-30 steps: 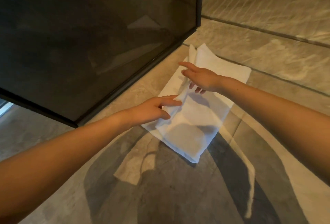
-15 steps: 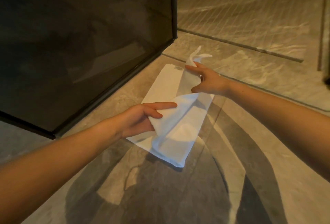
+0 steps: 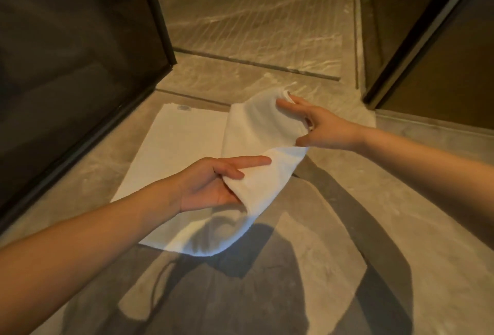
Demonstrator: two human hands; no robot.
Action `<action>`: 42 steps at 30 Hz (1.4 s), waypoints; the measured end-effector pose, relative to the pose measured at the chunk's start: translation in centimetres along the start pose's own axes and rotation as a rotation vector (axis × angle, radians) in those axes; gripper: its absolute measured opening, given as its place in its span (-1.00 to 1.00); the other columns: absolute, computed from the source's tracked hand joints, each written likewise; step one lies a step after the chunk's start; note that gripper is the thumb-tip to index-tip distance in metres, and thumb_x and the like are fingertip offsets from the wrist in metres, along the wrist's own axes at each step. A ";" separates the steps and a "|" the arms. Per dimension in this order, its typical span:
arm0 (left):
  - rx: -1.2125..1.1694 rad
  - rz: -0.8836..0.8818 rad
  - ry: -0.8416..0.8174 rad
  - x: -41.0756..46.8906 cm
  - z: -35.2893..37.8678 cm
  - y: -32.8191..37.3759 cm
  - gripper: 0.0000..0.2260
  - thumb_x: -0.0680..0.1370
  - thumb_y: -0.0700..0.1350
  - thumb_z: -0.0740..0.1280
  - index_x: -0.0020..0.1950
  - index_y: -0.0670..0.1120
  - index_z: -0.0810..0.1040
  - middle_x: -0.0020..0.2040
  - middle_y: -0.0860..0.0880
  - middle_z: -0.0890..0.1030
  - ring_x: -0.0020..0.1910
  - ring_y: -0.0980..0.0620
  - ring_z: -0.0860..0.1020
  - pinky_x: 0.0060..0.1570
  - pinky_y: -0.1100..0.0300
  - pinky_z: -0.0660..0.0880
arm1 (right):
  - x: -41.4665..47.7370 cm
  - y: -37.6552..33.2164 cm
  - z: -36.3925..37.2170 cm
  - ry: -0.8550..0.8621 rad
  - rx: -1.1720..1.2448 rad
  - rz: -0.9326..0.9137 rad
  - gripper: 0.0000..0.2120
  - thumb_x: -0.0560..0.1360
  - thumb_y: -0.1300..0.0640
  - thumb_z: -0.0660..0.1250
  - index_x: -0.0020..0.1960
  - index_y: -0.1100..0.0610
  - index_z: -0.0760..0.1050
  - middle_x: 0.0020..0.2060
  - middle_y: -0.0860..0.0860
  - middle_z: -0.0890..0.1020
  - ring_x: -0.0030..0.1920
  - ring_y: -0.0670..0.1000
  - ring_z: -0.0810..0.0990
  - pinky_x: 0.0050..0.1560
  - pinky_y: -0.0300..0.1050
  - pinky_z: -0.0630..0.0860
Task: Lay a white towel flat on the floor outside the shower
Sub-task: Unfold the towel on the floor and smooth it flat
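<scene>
A white towel lies on the stone floor beside the dark glass shower panel. Its left half rests flat on the floor, while its right half is lifted and folded over. My left hand pinches the near edge of the raised half, thumb under and fingers on top. My right hand grips the far edge of that same raised half, holding it above the floor. The towel's near corner droops to the floor below my left hand.
The dark glass shower panel with a black frame stands close on the left. The wet shower floor lies beyond a threshold strip. A dark door frame rises at the right. My shadow covers the floor nearby.
Both hands have lifted the towel's top layer and carried it to the right, uncovering the flat lower half on the left. The view has tilted up toward the shower floor.
</scene>
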State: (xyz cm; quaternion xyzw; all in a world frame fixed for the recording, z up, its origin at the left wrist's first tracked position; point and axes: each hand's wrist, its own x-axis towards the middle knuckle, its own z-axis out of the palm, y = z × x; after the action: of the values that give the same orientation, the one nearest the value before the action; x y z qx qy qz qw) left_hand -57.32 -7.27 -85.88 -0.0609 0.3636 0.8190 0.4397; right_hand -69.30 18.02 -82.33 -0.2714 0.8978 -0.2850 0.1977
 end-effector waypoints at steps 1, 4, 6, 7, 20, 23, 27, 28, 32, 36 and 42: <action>0.000 -0.026 -0.004 1.0 0.5 -0.4 -0.51 0.46 -0.38 0.19 0.39 -0.18 0.50 0.42 -0.15 0.47 0.39 -0.22 0.44 0.28 -0.14 0.47 | -1.0 1.0 -0.1 0.013 -0.011 0.031 -0.14 0.42 0.32 0.42 0.59 0.01 0.10 0.60 -0.06 -0.06 0.56 -0.14 -0.11 0.34 -0.36 0.04; -0.004 -0.105 0.006 4.0 1.9 -1.9 -0.52 0.45 -0.41 0.18 0.35 -0.21 0.53 0.39 -0.16 0.49 0.36 -0.23 0.46 0.21 -0.10 0.53 | -3.7 4.2 0.1 0.004 -0.027 0.121 -0.13 0.43 0.26 0.44 0.60 0.01 0.07 0.60 -0.06 -0.07 0.56 -0.12 -0.14 0.36 -0.33 0.01; 0.065 -0.145 0.039 5.8 2.5 -3.1 -0.53 0.44 -0.38 0.19 0.32 -0.18 0.57 0.35 -0.13 0.54 0.31 -0.19 0.52 0.18 -0.06 0.55 | -5.2 6.4 0.8 -0.016 -0.051 0.187 -0.13 0.44 0.23 0.45 0.60 0.02 0.06 0.60 -0.04 -0.05 0.56 -0.10 -0.14 0.33 -0.36 -0.02; 0.117 -0.168 0.071 6.7 2.8 -3.7 -0.55 0.45 -0.37 0.20 0.29 -0.15 0.60 0.30 -0.09 0.59 0.26 -0.15 0.57 0.11 -0.02 0.58 | -5.9 7.3 1.4 -0.019 -0.065 0.228 -0.13 0.44 0.22 0.46 0.60 0.02 0.05 0.60 -0.02 -0.04 0.57 -0.08 -0.13 0.34 -0.35 -0.02; 1.585 0.434 0.624 8.4 -0.7 -5.2 -0.52 0.49 0.01 0.16 0.43 0.08 0.43 0.42 -0.02 0.42 0.34 0.07 0.40 0.41 0.13 0.25 | -3.7 7.0 6.6 0.334 -0.557 0.281 -0.41 0.59 -0.12 0.13 0.54 0.12 0.21 0.50 0.21 0.26 0.38 0.31 0.29 0.30 0.15 0.30; 2.047 0.236 0.668 7.7 -4.3 -5.1 -0.48 0.64 0.06 0.01 0.61 0.04 0.06 0.62 -0.04 0.04 0.58 -0.08 -0.02 0.51 -0.13 -0.14 | -2.1 6.0 10.2 0.154 -0.392 0.162 -0.39 0.62 -0.12 0.06 0.60 0.05 0.03 0.58 0.09 0.10 0.56 0.17 0.07 0.51 0.14 0.06; 2.063 0.193 0.659 7.6 -7.3 -6.3 -0.48 0.65 0.13 -0.02 0.61 0.13 -0.03 0.63 -0.05 -0.05 0.59 -0.10 -0.14 0.48 -0.22 -0.20 | -1.5 7.3 13.3 0.061 -0.482 0.117 -0.38 0.64 -0.15 -0.02 0.62 0.02 -0.09 0.60 0.03 -0.01 0.59 0.10 -0.08 0.54 0.16 -0.10; 2.067 0.214 0.662 7.7 -7.6 -6.5 -0.48 0.63 0.15 -0.04 0.60 0.14 0.00 0.62 -0.07 -0.01 0.59 -0.12 -0.10 0.47 -0.26 -0.17 | -1.5 7.9 13.6 0.069 -0.503 0.090 -0.39 0.64 -0.15 -0.03 0.62 0.01 -0.09 0.60 0.03 0.00 0.59 0.10 -0.08 0.54 0.16 -0.11; 2.122 0.274 0.697 8.1 -8.4 -6.8 -0.47 0.59 0.16 -0.04 0.58 0.16 0.06 0.60 -0.12 0.10 0.57 -0.18 0.02 0.43 -0.31 -0.06 | -1.4 9.1 14.1 0.120 -0.505 0.046 -0.39 0.62 -0.19 -0.10 0.61 -0.01 -0.04 0.60 0.01 0.06 0.59 0.09 -0.03 0.54 0.15 -0.07; 2.128 0.317 0.675 8.1 -8.8 -6.6 -0.49 0.60 0.14 0.00 0.56 0.21 0.03 0.58 -0.15 0.17 0.55 -0.21 0.08 0.41 -0.34 0.02 | -1.3 9.4 14.3 0.129 -0.504 0.055 -0.40 0.63 -0.20 -0.11 0.61 -0.03 -0.06 0.60 0.00 0.05 0.59 0.08 -0.04 0.54 0.16 -0.07; 2.209 0.411 0.446 7.6 -10.1 -5.8 -0.46 0.60 0.17 0.02 0.58 0.25 -0.03 0.60 -0.09 0.12 0.57 -0.14 0.03 0.44 -0.31 0.01 | -4.8 6.7 17.5 0.155 -0.477 0.240 -0.38 0.64 -0.17 -0.15 0.61 0.06 -0.15 0.60 0.10 -0.04 0.58 0.19 -0.14 0.53 0.26 -0.17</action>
State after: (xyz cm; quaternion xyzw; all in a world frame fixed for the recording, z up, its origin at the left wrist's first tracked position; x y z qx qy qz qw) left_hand -59.70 -6.71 -99.55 0.2754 0.9573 0.0798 0.0368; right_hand -59.12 18.43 -98.81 -0.1792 0.9777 -0.0602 0.0911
